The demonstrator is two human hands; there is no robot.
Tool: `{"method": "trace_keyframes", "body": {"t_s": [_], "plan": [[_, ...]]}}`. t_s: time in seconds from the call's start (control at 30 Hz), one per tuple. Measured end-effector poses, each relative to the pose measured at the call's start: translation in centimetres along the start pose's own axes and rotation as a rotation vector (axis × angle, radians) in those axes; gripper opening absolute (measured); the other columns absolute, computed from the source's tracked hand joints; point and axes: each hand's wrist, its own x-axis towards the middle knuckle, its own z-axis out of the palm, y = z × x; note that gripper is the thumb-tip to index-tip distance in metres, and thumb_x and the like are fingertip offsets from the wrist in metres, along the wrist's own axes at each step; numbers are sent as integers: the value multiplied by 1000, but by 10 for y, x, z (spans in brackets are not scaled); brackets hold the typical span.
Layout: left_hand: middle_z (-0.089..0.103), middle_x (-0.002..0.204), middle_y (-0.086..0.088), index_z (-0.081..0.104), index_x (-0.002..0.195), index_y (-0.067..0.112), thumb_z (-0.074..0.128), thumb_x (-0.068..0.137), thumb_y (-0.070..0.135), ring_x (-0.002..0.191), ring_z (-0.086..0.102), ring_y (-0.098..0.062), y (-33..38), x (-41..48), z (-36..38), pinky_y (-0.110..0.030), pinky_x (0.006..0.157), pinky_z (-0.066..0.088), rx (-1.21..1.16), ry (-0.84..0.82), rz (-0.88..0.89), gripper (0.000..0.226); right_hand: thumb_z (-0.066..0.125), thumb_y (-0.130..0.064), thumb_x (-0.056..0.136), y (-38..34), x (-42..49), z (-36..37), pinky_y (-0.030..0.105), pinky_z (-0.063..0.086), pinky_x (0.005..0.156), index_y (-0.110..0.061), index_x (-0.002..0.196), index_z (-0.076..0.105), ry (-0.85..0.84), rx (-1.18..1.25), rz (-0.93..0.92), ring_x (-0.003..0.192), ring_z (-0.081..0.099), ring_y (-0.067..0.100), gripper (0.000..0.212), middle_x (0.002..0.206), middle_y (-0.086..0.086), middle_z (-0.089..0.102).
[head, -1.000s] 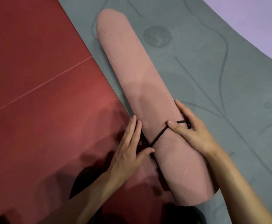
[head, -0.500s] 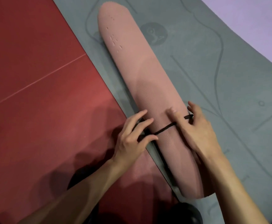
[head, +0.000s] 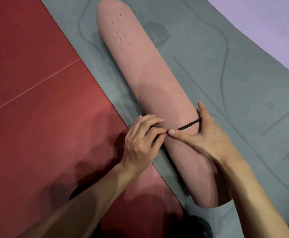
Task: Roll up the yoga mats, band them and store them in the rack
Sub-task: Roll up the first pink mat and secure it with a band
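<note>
Head view: black band (head: 188, 125) stretched across rolled pink mat (head: 157, 86), pinched by left hand (head: 140, 143), gripped by right hand (head: 207, 137); grey mat (head: 243, 69) underneath.

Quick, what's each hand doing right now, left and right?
Left hand: closed, pinching the black band beside the rolled pink mat.
Right hand: thumb presses the band onto the mat; whether its fingers hook it cannot be told.

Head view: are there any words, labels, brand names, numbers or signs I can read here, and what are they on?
No readable text anywhere.
Grey mat: only a round emblem and drawn alignment lines; the emblem is too faint to show lettering.
Rolled pink mat: small nicks, no print.
Black band: plain.
</note>
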Motion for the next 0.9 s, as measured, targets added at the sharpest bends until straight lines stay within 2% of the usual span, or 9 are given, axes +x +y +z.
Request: {"method": "trace_keyframes", "body": {"t_s": [0.13, 0.2, 0.3, 0.47, 0.57, 0.63, 0.7, 0.77, 0.9], "plan": [[66, 137, -11, 78, 95, 11, 77, 94, 25, 144, 48, -35, 4, 4, -2, -71, 117, 28, 77, -10, -37, 14, 63, -95, 61, -5, -7, 0, 47, 33, 122, -31, 166, 12, 41, -47, -17, 155, 28, 10, 133, 170, -13, 24], [68, 135, -7, 80, 88, 17, 81, 91, 27, 143, 49, -36, 4, 9, -6, -78, 116, 19, 175, 15, 39, 11, 65, -89, 65, -5, -11, -1, 43, 34, 121, -30, 165, 18, 77, -55, -41, 154, 29, 8, 125, 169, -14, 27], [75, 121, -1, 77, 74, 20, 80, 90, 24, 137, 56, -33, 6, 16, -9, -83, 111, 19, 251, 53, 159, 16, 72, -81, 68, -3, -15, -1, 37, 37, 119, -30, 162, 28, 109, -14, -110, 150, 33, 4, 115, 165, -17, 33], [76, 108, 4, 74, 76, 17, 78, 89, 18, 134, 60, -26, -10, 29, -13, -78, 118, 14, 301, 59, 110, 13, 81, -78, 60, -2, -14, 2, 36, 30, 122, -29, 165, 18, 61, -70, -104, 154, 24, 4, 131, 170, -15, 23], [75, 101, 3, 75, 81, 14, 76, 90, 16, 127, 65, -24, -25, 40, -14, -72, 120, 19, 331, 84, 94, 10, 87, -71, 60, -4, -14, -1, 34, 28, 122, -29, 166, 9, 38, -74, -82, 155, 23, 5, 138, 171, -14, 19], [74, 99, 1, 75, 85, 12, 76, 91, 15, 118, 69, -23, -32, 44, -16, -64, 118, 32, 287, 87, 56, 7, 89, -70, 59, -5, -15, -2, 35, 30, 123, -32, 166, 8, 15, -52, -92, 153, 27, 6, 139, 170, -15, 22], [72, 101, -1, 74, 90, 10, 74, 93, 16, 105, 69, -20, -33, 40, -18, -48, 99, 52, 225, 78, -38, 7, 86, -76, 57, -3, -15, -2, 39, 36, 121, -37, 165, 15, -32, -67, -115, 149, 36, 7, 135, 167, -17, 31], [67, 105, 0, 72, 97, 11, 69, 98, 21, 97, 66, -16, -26, 27, -17, -36, 81, 56, 134, 41, -176, 11, 83, -80, 59, 2, -13, -5, 36, 42, 117, -43, 159, 33, -54, -2, -147, 139, 47, 0, 118, 156, -24, 45], [58, 112, 11, 65, 109, 18, 62, 101, 35, 92, 67, -15, -15, -4, -12, -38, 82, 58, -164, -54, -385, 19, 78, -40, 82, 15, -4, -15, 37, 51, 108, -38, 119, 75, 77, 321, -265, 123, 61, -5, 37, 128, -20, 70]]}}
